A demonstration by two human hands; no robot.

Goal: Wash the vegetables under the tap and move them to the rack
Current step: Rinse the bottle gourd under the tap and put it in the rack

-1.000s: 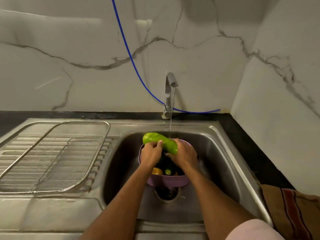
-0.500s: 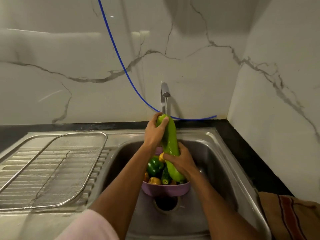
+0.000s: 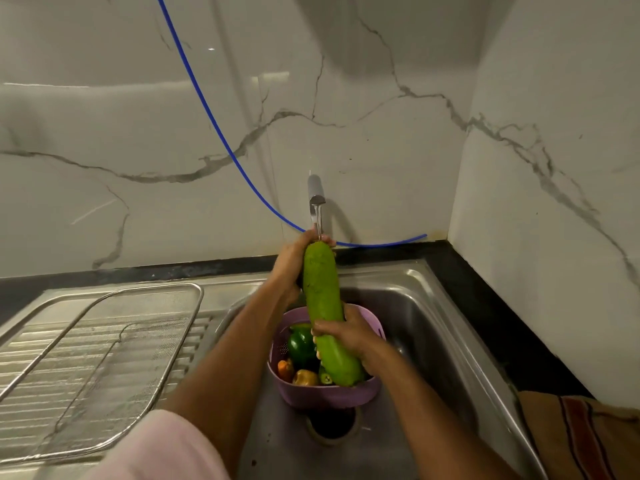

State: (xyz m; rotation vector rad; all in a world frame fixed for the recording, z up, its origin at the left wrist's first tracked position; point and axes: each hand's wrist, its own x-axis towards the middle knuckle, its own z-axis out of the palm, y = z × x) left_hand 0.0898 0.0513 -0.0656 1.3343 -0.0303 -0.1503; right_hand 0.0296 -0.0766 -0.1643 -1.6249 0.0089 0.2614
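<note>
A long green gourd [image 3: 323, 299] was held nearly upright over the sink [image 3: 429, 306], its top end directly under the tap [image 3: 316, 195], where a thin stream of water met it. The upper end was gripped by the left hand [image 3: 291, 268], fingers curled round it; the lower part was clasped by the right hand [image 3: 349, 336]. Below the tap, inside the sink, a purple basket [image 3: 325, 396] was seen holding a green pepper [image 3: 302, 344] and smaller vegetables, with the gourd's lower end reaching into it. To the left of the sink, a wire rack [image 3: 104, 358] lay on the drainboard. A striped cloth [image 3: 581, 434] lay to the right of the sink.
</note>
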